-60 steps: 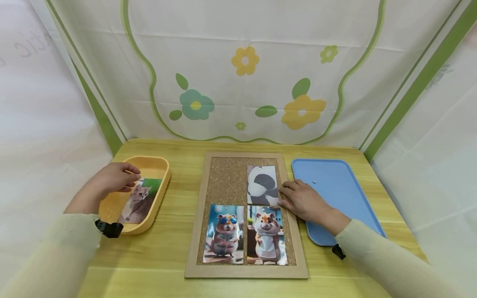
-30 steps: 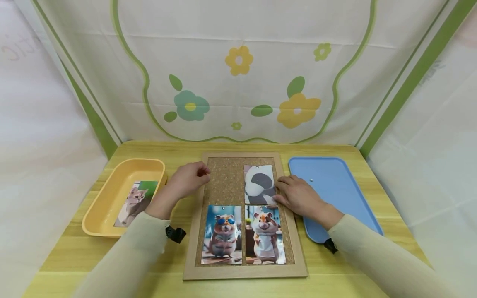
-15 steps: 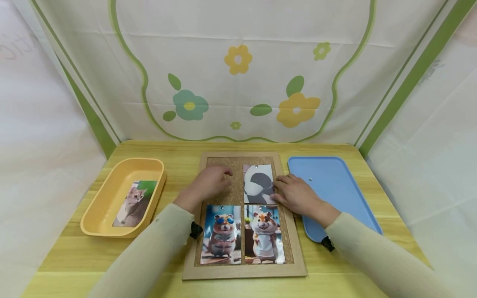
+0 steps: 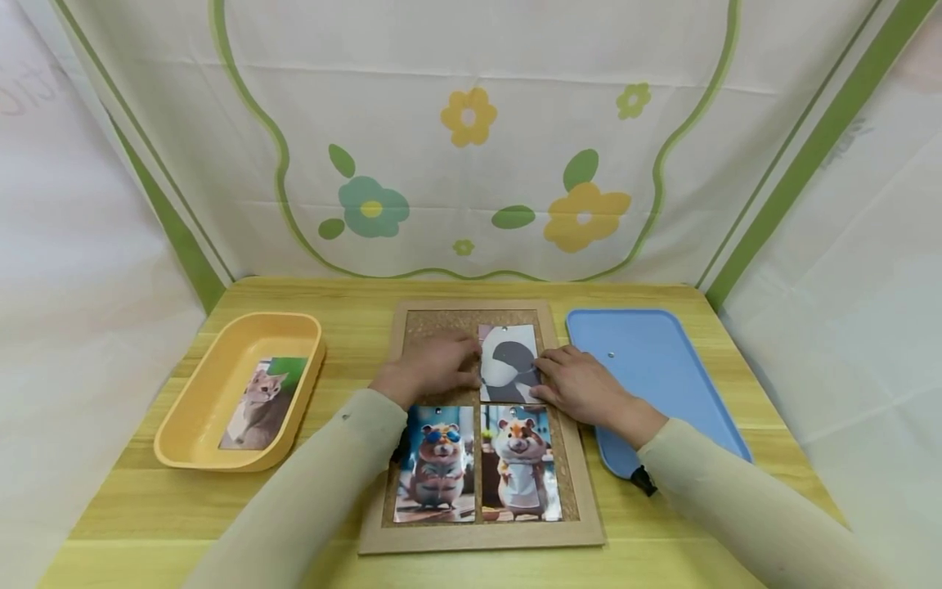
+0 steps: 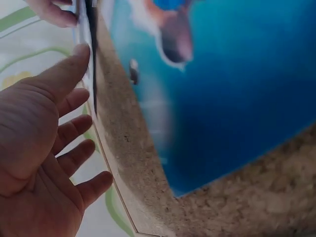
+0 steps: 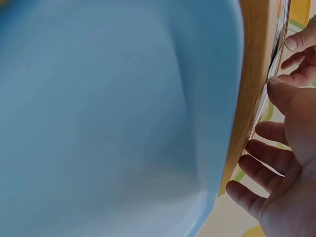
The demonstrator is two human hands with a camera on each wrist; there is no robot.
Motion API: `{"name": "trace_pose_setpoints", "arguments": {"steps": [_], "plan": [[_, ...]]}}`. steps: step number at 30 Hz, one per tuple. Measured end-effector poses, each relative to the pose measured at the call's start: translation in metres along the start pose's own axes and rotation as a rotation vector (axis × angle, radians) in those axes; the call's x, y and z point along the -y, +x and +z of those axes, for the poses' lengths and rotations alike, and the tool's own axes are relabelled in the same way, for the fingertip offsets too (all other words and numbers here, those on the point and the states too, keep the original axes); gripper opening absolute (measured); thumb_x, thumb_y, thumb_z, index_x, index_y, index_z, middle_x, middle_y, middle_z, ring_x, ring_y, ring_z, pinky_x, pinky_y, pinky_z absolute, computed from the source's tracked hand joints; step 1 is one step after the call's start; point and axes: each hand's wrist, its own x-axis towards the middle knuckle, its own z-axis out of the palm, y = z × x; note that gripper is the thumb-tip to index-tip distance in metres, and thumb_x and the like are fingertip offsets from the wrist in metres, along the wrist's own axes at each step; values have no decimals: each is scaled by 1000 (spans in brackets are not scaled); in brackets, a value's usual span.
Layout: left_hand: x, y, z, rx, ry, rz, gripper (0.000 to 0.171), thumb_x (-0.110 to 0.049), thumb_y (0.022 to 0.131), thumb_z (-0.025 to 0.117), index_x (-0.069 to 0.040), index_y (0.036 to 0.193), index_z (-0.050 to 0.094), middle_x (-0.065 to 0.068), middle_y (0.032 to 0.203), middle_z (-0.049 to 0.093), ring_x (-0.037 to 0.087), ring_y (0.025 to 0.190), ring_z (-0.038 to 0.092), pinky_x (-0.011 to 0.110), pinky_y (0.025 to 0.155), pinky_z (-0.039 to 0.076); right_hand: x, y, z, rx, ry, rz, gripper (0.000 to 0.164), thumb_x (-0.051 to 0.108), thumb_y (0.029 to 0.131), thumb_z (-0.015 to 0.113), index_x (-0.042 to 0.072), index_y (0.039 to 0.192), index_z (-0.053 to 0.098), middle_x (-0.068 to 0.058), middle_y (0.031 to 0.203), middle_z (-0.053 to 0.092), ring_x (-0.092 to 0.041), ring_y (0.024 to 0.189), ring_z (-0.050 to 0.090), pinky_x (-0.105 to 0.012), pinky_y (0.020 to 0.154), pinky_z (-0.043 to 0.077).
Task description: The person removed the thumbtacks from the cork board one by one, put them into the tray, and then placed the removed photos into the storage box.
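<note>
Has sunglasses hamster photo (image 4: 436,468), apron hamster photo (image 4: 521,468) and grey-and-white photo (image 4: 508,364) pinned on corkboard (image 4: 441,321); seems to lack only cat photo (image 4: 263,406), loose in yellow tub (image 4: 213,380) left of corkboard. Touches grey-and-white photo's sides with left hand (image 4: 437,362) and right hand (image 4: 585,386), fingers (image 5: 96,188) loosely parted, without visible grip. Shows table (image 4: 353,327) beneath corkboard, floral curtain (image 4: 412,114) behind.

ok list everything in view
wooden table: 1, yellow, foreground
framed cork board: 1, brown, centre
glossy hamster photos: 2, multicoloured, lower board
dark-patched photo: 1, grey-white, upper board
rounded plastic tub: 1, yellow, left
cat photo: 1, brown-green, in tub
flat plastic tray: 1, blue, right
round metal pins: 4 visible, silver, three on board, one on tray
fabric walls: 3, white, back and sides
wrist devices: 2, black, at wrists
left hand: 1, cream sleeve, over board
right hand: 1, cream sleeve, board's right side
</note>
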Motion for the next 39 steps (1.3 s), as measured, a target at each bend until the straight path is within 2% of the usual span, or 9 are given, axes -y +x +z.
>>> {"name": "trace_pose_setpoints", "arguments": {"steps": [4,7,11,24,29,39], "plan": [[1,2,1,32,25,-9,72,-57,98,70,-17,156,53,4,169,40,31,156,37,51,127,33,0,1,0,-4,0,-6,59,46,105,64,1,143,63,-21,143,63,-42,134,58,-59,113,47],[2,3,3,61,36,-15,85,-63,96,68,-17,163,42,5,174,29,32,162,24,53,131,24,-1,1,-1,-5,2,-6,59,46,105,65,1,142,64,-21,143,63,-42,133,58,-59,113,47],[3,5,7,89,57,-5,93,-68,96,65,-17,167,34,6,175,24,32,164,15,55,132,18,-1,1,-2,-2,4,-6,58,46,105,65,1,142,64,-21,144,63,-41,133,57,-58,113,47],[3,6,12,105,82,-4,99,-74,93,63,-19,168,31,5,176,24,30,165,13,60,131,17,-3,1,-3,-1,10,-3,58,45,105,65,1,142,64,-20,144,63,-41,134,58,-58,114,46],[6,7,15,90,73,-11,103,-77,90,64,-19,168,31,4,176,24,28,164,15,61,131,16,-5,0,-2,-2,9,-12,57,45,105,65,1,141,65,-20,143,64,-40,133,58,-57,114,46],[8,7,16,91,59,-18,106,-79,88,63,-18,168,29,3,176,23,27,165,14,59,132,14,-14,5,-9,-39,23,-39,44,36,103,71,1,131,71,-18,133,69,-39,124,63,-55,109,51]]}}
